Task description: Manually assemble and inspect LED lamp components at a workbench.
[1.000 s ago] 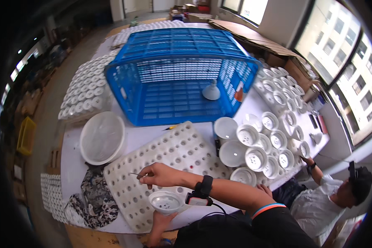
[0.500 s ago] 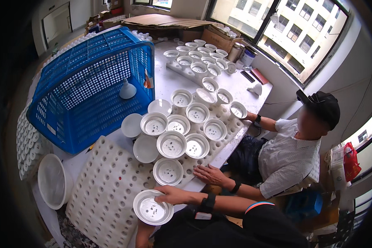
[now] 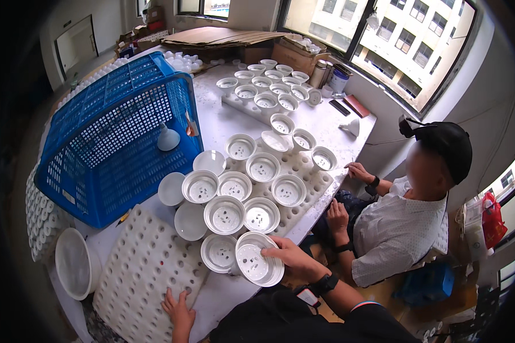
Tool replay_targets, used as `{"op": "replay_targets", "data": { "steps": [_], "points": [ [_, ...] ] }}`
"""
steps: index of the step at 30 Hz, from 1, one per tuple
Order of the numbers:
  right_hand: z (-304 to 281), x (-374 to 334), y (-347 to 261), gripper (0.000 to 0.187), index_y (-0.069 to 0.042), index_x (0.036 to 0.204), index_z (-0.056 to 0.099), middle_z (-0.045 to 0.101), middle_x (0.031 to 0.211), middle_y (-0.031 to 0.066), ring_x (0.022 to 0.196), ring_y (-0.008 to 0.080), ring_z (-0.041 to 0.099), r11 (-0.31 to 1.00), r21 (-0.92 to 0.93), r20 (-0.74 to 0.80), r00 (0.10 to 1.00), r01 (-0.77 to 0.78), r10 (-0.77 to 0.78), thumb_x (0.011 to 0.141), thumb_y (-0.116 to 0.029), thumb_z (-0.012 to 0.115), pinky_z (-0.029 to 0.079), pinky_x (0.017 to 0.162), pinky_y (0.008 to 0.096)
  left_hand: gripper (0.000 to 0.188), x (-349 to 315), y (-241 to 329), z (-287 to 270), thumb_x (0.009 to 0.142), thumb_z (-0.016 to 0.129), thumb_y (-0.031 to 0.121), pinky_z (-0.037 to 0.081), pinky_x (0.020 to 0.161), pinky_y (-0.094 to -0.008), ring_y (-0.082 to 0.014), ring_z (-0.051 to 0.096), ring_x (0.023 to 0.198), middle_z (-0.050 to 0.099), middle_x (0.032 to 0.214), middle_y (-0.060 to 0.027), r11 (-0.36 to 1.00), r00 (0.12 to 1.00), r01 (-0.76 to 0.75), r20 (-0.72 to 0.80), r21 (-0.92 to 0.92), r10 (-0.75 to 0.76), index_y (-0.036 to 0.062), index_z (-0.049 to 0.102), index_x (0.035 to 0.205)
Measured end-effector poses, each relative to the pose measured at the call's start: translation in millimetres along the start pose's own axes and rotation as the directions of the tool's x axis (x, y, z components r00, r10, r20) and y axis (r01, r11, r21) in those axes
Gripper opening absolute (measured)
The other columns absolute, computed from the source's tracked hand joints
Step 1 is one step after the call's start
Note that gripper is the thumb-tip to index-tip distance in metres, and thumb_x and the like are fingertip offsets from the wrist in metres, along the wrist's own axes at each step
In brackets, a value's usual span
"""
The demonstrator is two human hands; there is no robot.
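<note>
My right hand grips the rim of a white round lamp housing, tilted, with small dark parts on its inner floor. It overlaps another white housing on the foam board behind it; whether they touch I cannot tell. My left hand rests with fingers spread on the near edge of a white foam board full of holes, holding nothing. Several more housings stand on the adjoining holed board, near pale, smooth white covers.
A blue plastic basket lies on its side with one white lamp inside. Left of the foam board stands a white tub. More housings fill a far board. A co-worker sits at the table's right edge.
My right hand has carried the housing to the right and slightly up. My left hand now shows on the foam board. The co-worker's hands have drawn back from a far housing and the board edge.
</note>
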State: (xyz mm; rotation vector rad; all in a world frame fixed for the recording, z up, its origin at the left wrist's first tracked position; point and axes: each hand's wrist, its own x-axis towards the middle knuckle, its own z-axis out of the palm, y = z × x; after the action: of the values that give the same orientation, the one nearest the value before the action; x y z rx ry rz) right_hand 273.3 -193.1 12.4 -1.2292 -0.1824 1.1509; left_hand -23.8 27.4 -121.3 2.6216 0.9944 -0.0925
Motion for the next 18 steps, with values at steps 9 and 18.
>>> {"op": "replay_targets", "data": {
  "steps": [9,18],
  "points": [
    [-21.3,63.8,-48.0,0.038,0.003,0.121,0.043,0.059,0.104,0.0087,0.086,0.0136,0.061,0.975,0.209,0.058,0.995,0.073,-0.087,0.085,-0.006,0.051,0.051,0.075,0.0263,0.042,-52.4,32.9,-14.7,0.06,0.067,0.014,0.022,0.101,-0.0532,-0.0469,0.029,0.12,0.031,0.13,-0.0224,0.996,0.994,-0.064,0.081,-0.06,0.069,0.0168,0.056,0.099],
    [142.5,173.5,-46.5,0.037,0.003,0.118,0.044,0.057,0.104,0.0155,0.097,0.0214,0.055,0.845,-0.288,0.214,0.89,0.451,-0.402,0.082,-0.005,0.045,0.042,0.085,0.0322,0.038,-64.6,22.3,-13.6,0.062,0.069,0.021,0.029,0.095,-0.0493,-0.0399,0.034,0.118,0.035,0.129,-0.0143,0.997,0.995,0.076,0.07,-0.013,-0.075,0.0234,0.062,0.099]
  ]
}}
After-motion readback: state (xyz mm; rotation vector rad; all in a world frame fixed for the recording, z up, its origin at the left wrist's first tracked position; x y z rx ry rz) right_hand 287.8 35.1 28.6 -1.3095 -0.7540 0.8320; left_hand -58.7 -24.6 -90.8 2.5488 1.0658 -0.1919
